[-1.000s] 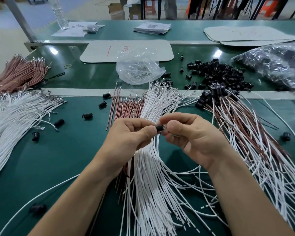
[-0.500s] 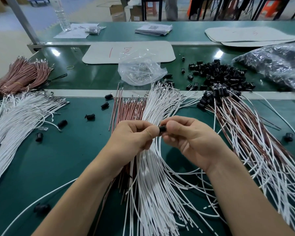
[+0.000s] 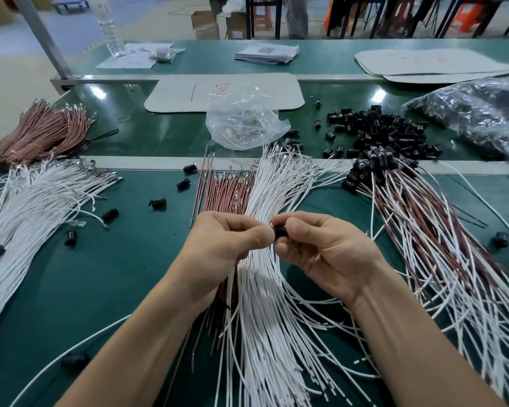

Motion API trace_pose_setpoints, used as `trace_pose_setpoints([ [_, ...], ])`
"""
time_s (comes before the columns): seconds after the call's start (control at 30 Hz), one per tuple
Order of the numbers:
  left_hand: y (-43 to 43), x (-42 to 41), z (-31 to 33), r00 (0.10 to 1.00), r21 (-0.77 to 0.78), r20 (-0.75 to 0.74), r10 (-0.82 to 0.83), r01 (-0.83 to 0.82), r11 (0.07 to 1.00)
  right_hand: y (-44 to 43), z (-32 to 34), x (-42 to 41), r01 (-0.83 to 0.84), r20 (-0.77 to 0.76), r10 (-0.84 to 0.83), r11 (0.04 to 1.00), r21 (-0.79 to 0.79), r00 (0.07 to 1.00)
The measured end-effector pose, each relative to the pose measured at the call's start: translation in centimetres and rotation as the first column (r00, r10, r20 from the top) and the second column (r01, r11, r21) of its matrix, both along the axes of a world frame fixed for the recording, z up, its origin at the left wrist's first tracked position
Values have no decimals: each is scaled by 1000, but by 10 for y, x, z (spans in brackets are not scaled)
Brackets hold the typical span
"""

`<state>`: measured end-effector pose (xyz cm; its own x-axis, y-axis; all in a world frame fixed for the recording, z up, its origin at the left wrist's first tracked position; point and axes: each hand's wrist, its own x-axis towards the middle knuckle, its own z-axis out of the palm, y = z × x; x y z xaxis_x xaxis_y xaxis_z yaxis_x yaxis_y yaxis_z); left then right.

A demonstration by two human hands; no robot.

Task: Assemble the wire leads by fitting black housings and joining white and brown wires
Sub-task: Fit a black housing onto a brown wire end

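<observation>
The black housing is held above the middle of the bench, between the two hands and over the central fan of white wires. The right hand pinches its right end between thumb and forefinger, with the other fingers curled beneath. The left hand closes thumb and curled forefinger on its left end. Whether a wire end also lies in that pinch cannot be told, as the fingers cover it.

Just left of the white wires lies a row of brown wires, metal terminals pointing away from the person. To the right, a spread of assembled leads – white and brown wires mixed – ends in black housings at the far end, close to a loose housing pile. A clear plastic bag of small metal parts sits beyond the wire tips.

On the green bench mat, single stray housings lie to the left – well apart from one another. Further left are a second white wire bundle and, behind it, a brown wire bundle. A dark plastic bag lies at the far right.
</observation>
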<state>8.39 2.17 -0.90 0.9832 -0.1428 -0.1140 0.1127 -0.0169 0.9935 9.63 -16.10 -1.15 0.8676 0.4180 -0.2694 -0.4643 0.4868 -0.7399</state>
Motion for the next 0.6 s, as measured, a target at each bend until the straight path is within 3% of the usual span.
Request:
trace_pose_setpoints([
  [0.27, -8, -1, -2, 990, -44, 122, 76, -71, 996, 1, -1, 1, 37, 42, -38, 999, 23, 998],
  [0.4, -16, 2, -5, 969, -33, 183, 166, -163, 986, 2, -2, 1, -47, 149, 57, 997, -66, 987],
  [0.5, -14, 1, -5, 969, 30, 205, 140, -149, 988, 5, 1, 0, 94, 122, -80, 990, -105, 989],
  [0.6, -11, 2, 2, 984, 77, 167, 59, -73, 994, -6, 14, 6, 265, 11, -265, 964, 3, 964],
])
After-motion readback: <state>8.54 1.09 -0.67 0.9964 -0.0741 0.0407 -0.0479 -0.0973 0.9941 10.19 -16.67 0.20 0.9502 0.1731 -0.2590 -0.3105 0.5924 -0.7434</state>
